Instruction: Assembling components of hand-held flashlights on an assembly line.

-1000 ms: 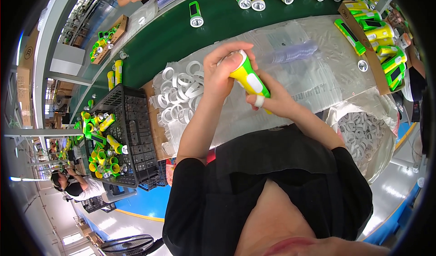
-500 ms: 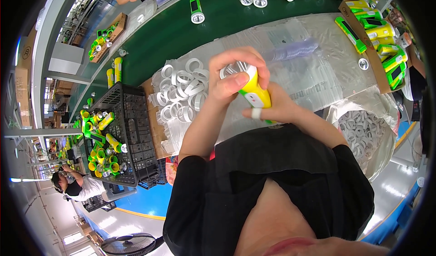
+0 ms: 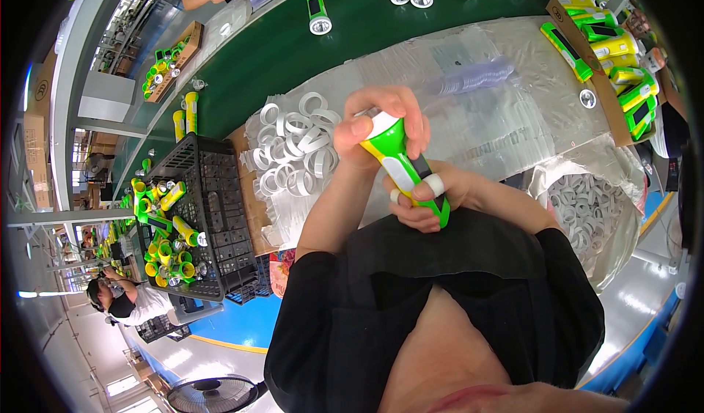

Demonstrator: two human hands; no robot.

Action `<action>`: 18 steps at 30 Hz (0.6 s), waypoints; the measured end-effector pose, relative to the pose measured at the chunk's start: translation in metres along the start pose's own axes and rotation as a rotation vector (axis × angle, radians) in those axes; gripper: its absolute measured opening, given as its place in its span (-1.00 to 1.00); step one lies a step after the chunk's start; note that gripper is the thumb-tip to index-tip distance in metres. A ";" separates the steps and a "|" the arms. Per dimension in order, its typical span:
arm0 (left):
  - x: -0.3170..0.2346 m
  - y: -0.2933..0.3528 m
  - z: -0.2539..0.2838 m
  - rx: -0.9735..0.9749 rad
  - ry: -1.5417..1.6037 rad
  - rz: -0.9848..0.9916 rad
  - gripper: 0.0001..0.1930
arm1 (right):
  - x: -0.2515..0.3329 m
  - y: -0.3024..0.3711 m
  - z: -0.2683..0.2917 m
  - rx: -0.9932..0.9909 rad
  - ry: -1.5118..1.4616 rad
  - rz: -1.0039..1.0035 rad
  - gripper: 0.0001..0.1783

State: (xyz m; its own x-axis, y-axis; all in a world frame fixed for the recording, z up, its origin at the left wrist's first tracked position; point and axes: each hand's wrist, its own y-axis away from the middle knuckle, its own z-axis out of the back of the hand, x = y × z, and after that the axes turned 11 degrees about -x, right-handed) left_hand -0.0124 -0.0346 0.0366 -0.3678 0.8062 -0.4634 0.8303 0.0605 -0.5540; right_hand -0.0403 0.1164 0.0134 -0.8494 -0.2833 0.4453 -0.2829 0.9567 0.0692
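Flashlight (image 3: 405,165) gripped by both hands; white rings (image 3: 293,153), black crate (image 3: 209,215) beside.

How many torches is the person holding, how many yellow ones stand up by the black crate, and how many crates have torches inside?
Green torch held in left hand and right hand: 1
Yellow torches standing by the crate: 2
Black crate with torches inside: 1
Total: 4

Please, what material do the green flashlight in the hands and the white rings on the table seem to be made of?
Flashlight: likely moulded plastic, glossy, since its green, yellow and white surfaces shine evenly. White rings: probably plastic too, smooth and uniformly white, thin-walled; the view is too small to be certain.
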 end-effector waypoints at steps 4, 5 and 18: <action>-0.012 -0.009 0.001 0.014 -0.224 0.013 -0.59 | 0.008 -0.004 0.003 -0.042 0.178 0.200 -0.55; -0.019 -0.010 0.005 -0.005 -0.334 -0.011 -0.63 | 0.012 -0.003 0.000 -0.271 0.399 0.362 -0.56; -0.006 0.001 -0.008 -0.273 -1.100 0.036 -0.43 | 0.013 -0.014 0.050 -0.744 1.002 0.793 -0.59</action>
State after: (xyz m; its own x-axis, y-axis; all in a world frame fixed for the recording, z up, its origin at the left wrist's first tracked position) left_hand -0.0062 -0.0350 0.0442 -0.3980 -0.1371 -0.9071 0.8619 0.2827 -0.4209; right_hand -0.0697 0.0960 -0.0265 0.0728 0.1854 0.9800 0.6490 0.7373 -0.1877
